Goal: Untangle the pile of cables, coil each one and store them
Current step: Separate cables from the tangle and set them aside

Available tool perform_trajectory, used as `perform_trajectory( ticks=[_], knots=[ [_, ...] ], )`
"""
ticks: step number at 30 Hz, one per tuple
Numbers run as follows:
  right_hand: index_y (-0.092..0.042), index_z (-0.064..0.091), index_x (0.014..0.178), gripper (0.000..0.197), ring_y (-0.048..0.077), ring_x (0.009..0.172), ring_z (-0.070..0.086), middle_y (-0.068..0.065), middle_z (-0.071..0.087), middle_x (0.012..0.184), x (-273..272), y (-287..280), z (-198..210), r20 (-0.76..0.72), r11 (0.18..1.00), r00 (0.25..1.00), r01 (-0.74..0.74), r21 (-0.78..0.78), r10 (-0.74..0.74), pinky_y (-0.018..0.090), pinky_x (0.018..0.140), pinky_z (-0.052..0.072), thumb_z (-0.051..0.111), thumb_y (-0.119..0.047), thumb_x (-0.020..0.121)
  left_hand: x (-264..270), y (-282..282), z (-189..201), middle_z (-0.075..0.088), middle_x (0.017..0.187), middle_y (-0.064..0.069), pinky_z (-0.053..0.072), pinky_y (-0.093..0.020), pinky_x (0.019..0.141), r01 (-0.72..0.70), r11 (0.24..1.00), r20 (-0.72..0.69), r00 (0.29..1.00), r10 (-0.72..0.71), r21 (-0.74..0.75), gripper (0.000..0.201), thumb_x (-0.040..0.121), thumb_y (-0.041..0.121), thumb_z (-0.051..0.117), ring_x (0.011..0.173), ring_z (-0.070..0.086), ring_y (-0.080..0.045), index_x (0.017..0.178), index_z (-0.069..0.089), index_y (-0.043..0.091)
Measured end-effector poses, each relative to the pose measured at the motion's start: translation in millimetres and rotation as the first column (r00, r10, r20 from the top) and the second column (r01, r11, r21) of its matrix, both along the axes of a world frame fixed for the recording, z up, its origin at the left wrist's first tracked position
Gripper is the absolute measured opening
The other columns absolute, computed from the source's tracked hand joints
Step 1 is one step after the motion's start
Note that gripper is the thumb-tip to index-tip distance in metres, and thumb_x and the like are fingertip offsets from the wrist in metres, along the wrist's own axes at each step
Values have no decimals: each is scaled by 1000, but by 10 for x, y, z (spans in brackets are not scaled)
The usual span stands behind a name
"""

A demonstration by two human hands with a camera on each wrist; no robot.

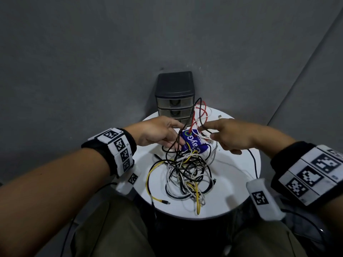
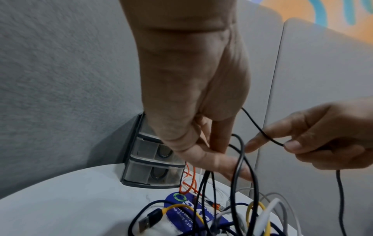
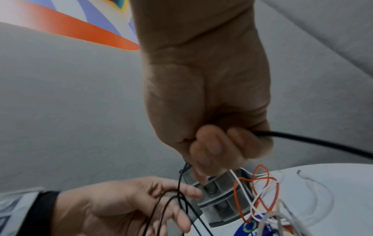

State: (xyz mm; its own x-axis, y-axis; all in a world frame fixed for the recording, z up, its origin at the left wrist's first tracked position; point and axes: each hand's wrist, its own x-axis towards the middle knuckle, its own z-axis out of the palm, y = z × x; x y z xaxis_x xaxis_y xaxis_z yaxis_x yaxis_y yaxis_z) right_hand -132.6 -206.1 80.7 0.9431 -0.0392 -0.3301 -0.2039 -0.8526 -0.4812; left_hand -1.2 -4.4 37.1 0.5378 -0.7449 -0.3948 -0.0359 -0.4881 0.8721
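At the centre of the head view the pile of cables (image 1: 185, 173) lies heaped on the round white desk (image 1: 239, 167), black, white and yellow strands crossing one another; a red cable (image 1: 201, 115) loops up at the top of the heap, just in front of the small drawer unit (image 1: 174, 95) standing at the far edge. The right hand (image 3: 210, 127) has its fingers (image 3: 207, 146) curled round a black cable (image 3: 302, 138), which runs off to the right edge of the right wrist frame. The left hand (image 2: 193, 99) reaches into the heap from the left; its fingers (image 2: 214, 158) pinch dark strands that hang down into the tangle. A blue printed pouch (image 1: 193, 143) lies under the upper part of the pile, between the two hands.

The likely trouble is a knot; pulling the black cable while other loops cross it could cinch the tangle tighter rather than free it. The lifted strands also thread past the red and white loops, so a hard tug might drag the whole heap, or the pouch with it, toward the desk edge; a connector could catch inside a loop.
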Motion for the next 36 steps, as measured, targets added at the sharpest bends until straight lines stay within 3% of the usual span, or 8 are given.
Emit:
perform_trajectory(
  ticks=[5, 9, 14, 20, 27, 31, 34, 36],
  knots=[
    [-21, 60, 129, 33, 19, 65, 52, 6, 64, 93, 110, 274, -24, -84, 891, 982, -190, -412, 170, 35, 73, 55, 47, -9, 101, -84, -68, -23, 76, 105, -15, 60, -22, 65, -66, 994, -102, 993, 57, -84, 38, 98, -5, 57, 77, 74, -17, 127, 55, 18],
    [-19, 57, 107, 14, 28, 87, 51, 13, 63, 110, 236, 450, -258, -104, 842, 968, -249, -478, 227, 39, 83, 50, 44, -24, 103, -124, -115, -49, 74, 98, -12, 60, -23, 64, -118, 983, -166, 982, 94, -138, 35, 101, -4, 52, 74, 75, -20, 132, 54, 13],
    [-18, 55, 124, 28, 27, 89, 53, 4, 55, 98, 315, 538, -448, -7, 908, 992, -117, -403, 125, 35, 79, 47, 47, -21, 98, -121, -87, -53, 74, 102, -12, 59, -22, 63, -127, 975, -199, 976, 90, -182, 42, 99, -1, 58, 75, 75, -19, 140, 52, 11],
    [-11, 60, 105, 30, 29, 98, 57, 5, 50, 87, 412, 496, -569, 4, 956, 1000, 18, -292, -18, 28, 74, 36, 54, -40, 100, -153, -23, -30, 75, 102, -11, 58, -22, 60, -59, 975, -138, 990, 29, -214, 53, 98, -13, 49, 75, 75, -21, 142, 49, 17],
    [-9, 64, 62, 39, 18, 58, 68, 2, 66, 57, 215, 413, -461, -7, 988, 993, 119, 103, -119, 24, 60, 51, 64, -28, 97, -104, -39, 14, 76, 104, -20, 57, -19, 65, -77, 984, -21, 997, 75, -161, 44, 94, -4, 62, 89, 72, -22, 135, 56, 11],
    [-9, 71, 62, 23, 20, 67, 69, 2, 70, 57, 208, 225, -308, 279, 967, 933, 251, -42, -230, 32, 67, 57, 61, -17, 81, -75, -52, 95, 75, 92, -20, 59, -24, 68, -41, 996, 226, 972, 57, -76, 46, 87, -3, 71, 77, 71, -16, 129, 60, 11],
    [-16, 68, 66, 22, 22, 67, 69, 0, 70, 64, 238, 183, -245, 533, 929, 761, 312, 198, -369, 37, 70, 58, 57, -24, 84, -79, -106, 152, 75, 90, -21, 61, -30, 73, -15, 999, 350, 936, 28, -42, 41, 86, -5, 69, 76, 71, -21, 123, 64, 11],
    [-24, 70, 80, 19, 14, 74, 64, -1, 67, 79, 244, 244, -226, 541, 957, 796, 160, 242, -270, 33, 73, 49, 60, -29, 94, -54, -141, 185, 76, 84, -16, 62, -33, 73, -35, 999, 432, 901, 46, -34, 38, 84, -6, 68, 72, 72, -22, 117, 65, 12]
  ],
)
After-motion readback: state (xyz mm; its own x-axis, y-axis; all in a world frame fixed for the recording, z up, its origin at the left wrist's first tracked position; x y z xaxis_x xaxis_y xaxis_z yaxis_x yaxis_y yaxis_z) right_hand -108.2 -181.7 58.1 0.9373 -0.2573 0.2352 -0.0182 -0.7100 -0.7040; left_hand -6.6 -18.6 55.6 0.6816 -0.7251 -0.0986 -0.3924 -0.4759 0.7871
